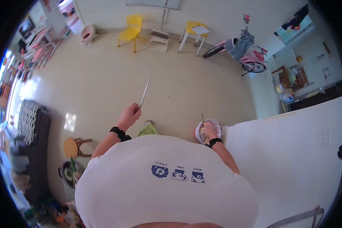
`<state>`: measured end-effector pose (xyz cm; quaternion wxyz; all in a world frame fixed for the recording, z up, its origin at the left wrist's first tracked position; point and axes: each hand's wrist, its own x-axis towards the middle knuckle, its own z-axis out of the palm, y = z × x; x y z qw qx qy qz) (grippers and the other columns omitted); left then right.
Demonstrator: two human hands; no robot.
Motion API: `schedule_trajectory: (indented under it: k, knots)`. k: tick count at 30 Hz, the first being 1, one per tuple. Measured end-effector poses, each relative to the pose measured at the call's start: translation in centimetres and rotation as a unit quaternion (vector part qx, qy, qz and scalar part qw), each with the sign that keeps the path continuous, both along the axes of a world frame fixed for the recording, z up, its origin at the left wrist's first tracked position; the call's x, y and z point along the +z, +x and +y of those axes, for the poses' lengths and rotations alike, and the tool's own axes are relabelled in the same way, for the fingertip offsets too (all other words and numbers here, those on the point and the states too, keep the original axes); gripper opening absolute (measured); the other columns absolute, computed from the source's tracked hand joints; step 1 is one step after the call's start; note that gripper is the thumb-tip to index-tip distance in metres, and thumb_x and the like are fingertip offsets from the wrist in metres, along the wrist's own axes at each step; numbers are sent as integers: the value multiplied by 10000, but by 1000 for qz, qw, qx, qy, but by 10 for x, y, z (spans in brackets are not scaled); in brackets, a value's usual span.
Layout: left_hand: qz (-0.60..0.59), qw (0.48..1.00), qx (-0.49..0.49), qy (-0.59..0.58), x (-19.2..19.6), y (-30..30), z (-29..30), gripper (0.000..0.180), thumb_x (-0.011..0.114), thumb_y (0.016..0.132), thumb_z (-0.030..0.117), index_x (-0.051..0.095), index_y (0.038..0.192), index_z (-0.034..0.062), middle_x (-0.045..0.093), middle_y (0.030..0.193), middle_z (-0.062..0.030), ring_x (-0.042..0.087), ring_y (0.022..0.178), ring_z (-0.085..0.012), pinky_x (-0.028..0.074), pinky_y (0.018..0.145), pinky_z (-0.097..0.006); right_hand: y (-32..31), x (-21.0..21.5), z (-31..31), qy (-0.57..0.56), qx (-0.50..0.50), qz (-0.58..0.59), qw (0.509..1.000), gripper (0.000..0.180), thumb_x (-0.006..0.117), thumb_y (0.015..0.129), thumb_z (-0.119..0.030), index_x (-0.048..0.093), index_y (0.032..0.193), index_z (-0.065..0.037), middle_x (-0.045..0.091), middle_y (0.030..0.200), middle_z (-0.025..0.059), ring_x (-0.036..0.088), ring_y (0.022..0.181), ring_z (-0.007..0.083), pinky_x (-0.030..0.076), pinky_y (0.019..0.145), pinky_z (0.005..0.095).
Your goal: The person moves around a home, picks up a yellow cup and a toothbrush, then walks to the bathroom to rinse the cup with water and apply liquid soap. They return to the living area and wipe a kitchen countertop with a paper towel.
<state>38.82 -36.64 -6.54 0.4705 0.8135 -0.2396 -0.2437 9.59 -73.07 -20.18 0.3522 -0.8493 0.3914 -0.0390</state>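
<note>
My left hand (132,114) is closed around a long thin silvery rod (144,92), held out over the floor with its far end pointing away from me. Whether it is a rod or a blade seen edge-on I cannot tell. To the right, my right hand (209,131) is closed over a small round bin (198,131) with a whitish liner at its rim. A thin yellowish-green stalk (202,118) juts up from the fingers of that hand. Pale pieces show below it, too small to name. Both wrists wear black bands.
A white surface (285,148) fills the right side. On the left stand a wooden stool (70,148), a pot (67,171) with green stalks, and a dark sofa (38,133). Two yellow chairs (131,31) and a pink bicycle (250,60) are by the far wall.
</note>
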Motion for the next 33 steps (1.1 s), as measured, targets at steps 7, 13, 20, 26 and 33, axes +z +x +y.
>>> schedule_trajectory:
  k: [7, 13, 20, 26, 33]
  knots:
    - [27, 979, -195, 48, 16, 132, -165, 130, 540, 906, 163, 539, 923, 35, 608, 723, -60, 617, 637, -152, 507, 626, -301, 40, 44, -52, -8, -57, 89, 994, 360, 406, 948, -265, 601, 978, 36, 618, 1037, 264, 587, 1000, 410, 465, 833, 445]
    - [29, 943, -331, 20, 2, 170, -341, 171, 547, 911, 198, 548, 915, 27, 621, 747, -69, 612, 655, -156, 505, 617, -307, 28, 57, -82, -72, -193, 73, 976, 300, 434, 932, -238, 589, 977, 15, 610, 982, 277, 586, 941, 433, 465, 807, 492]
    - [65, 911, -406, 4, -8, 161, -527, 182, 508, 949, 191, 527, 920, 13, 599, 733, -60, 591, 649, -140, 502, 607, -300, 17, 37, -266, -15, -192, 256, 947, 292, 472, 915, -179, 598, 1091, 17, 616, 1110, 226, 565, 1096, 381, 442, 939, 486]
    - [-5, 882, -469, 35, 17, 157, -679, 203, 430, 990, 203, 504, 968, 15, 629, 745, -93, 617, 613, -187, 503, 576, -323, 34, 34, -385, -58, -222, 73, 971, 260, 466, 942, -251, 540, 996, -8, 612, 951, 248, 585, 944, 432, 456, 794, 517]
    - [5, 863, -504, 25, -5, 142, -886, 186, 410, 994, 204, 463, 987, 26, 648, 739, -96, 621, 590, -202, 490, 558, -344, 31, 52, -531, -19, -331, 2, 944, 285, 417, 971, -287, 475, 1010, -11, 606, 961, 277, 584, 932, 456, 452, 792, 539]
